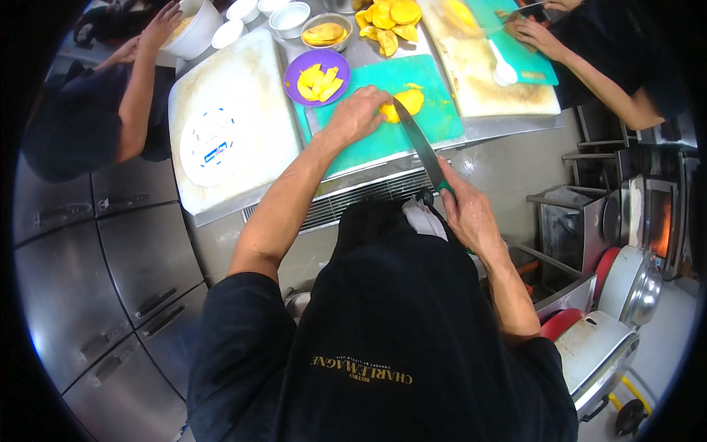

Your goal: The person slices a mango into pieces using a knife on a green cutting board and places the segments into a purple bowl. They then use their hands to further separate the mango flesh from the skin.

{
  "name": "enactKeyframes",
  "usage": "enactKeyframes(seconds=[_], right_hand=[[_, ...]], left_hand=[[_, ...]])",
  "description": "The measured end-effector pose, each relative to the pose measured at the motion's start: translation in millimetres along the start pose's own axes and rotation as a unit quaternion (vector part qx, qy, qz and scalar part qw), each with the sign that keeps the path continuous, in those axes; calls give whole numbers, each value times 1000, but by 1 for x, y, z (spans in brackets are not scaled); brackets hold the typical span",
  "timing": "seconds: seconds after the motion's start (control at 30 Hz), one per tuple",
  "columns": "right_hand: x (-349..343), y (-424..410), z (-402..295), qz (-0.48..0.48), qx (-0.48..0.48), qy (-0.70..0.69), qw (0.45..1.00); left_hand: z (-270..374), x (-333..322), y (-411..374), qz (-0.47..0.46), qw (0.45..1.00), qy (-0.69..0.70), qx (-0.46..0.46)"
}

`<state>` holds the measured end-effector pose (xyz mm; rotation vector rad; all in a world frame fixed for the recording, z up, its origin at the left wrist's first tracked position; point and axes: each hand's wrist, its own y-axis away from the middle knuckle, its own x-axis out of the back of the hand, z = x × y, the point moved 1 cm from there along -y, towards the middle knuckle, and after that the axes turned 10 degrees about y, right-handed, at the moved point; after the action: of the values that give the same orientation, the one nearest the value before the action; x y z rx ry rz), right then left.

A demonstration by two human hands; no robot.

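In my right hand (467,207) is a chef's knife (420,143) with a green handle. Its blade reaches away from me, the tip at a yellow mango piece (407,105). My left hand (359,114) steadies that piece from the left, fingertips against it close to the blade. Beneath lies a green cutting board (375,146) with small yellow scraps on it. Just beyond my left hand, a purple bowl (290,83) holds several cut mango pieces (319,83). A metal bowl (346,26) with mango flesh and a heap of mango pieces (389,19) sit farther back.
A white cutting board (232,83) bearing a round printed lid (210,146) lies to the left. Ramekins (290,19) stand behind. At right, a co-worker's hands (533,36) work over another green board (530,61) near a white spoon (502,66). Another person's hand (161,25) is beside a white tub (201,33).
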<state>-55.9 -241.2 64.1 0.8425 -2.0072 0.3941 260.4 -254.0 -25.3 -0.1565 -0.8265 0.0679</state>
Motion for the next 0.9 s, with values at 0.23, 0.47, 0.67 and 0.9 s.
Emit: enactKeyframes(seconds=[0.23, 0.47, 0.67, 0.9], right_hand=[[8, -2, -11, -14, -4, 53, 999], [12, -4, -16, -24, 0, 65, 998], [19, -9, -25, -63, -37, 64, 995], [19, -11, -26, -37, 2, 79, 996]], left_hand=[[-2, -1, -4, -32, 999, -20, 9], [-4, 3, -5, -35, 999, -14, -7], [-4, 5, -5, -37, 999, -2, -10], [-4, 5, -5, -42, 999, -3, -8]])
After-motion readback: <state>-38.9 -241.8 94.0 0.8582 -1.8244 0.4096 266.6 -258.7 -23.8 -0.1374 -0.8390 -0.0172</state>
